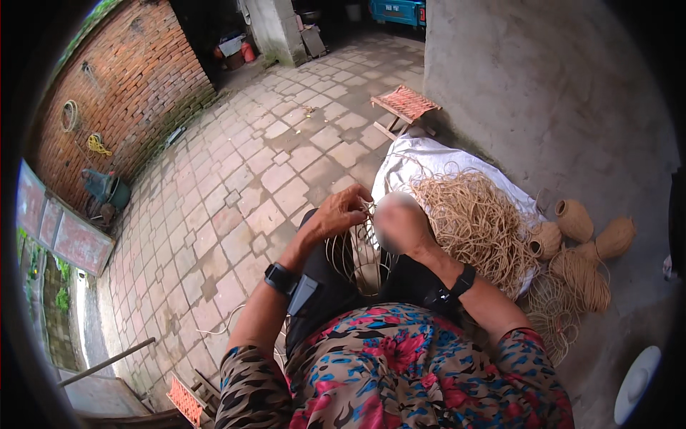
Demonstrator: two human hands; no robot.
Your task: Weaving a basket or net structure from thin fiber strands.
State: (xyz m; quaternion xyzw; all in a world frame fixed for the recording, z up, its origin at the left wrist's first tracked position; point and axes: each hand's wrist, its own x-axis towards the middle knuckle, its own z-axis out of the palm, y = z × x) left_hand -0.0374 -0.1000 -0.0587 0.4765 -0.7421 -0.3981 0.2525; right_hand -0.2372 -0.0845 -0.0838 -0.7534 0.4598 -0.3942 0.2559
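An open frame of pale thin strands (341, 259) sits between my knees, over my dark trousers. My left hand (341, 213) is at its top, fingers bent and pinched on a thin cord. My right hand (401, 225) is beside it on the right; a blurred patch covers its fingers, so their grip is unclear. Just to the right, a large tangle of tan cord (471, 222) lies on a white sack (411, 154).
Several woven vase shapes (573, 218) and a cord coil (582, 279) sit by the grey wall (550, 107). Low slatted stools (404, 102) stand ahead and at lower left. A brick wall (128, 79), leaning panel (78, 229) and pole (107, 357) are left; a blue vehicle (396, 13) is behind.
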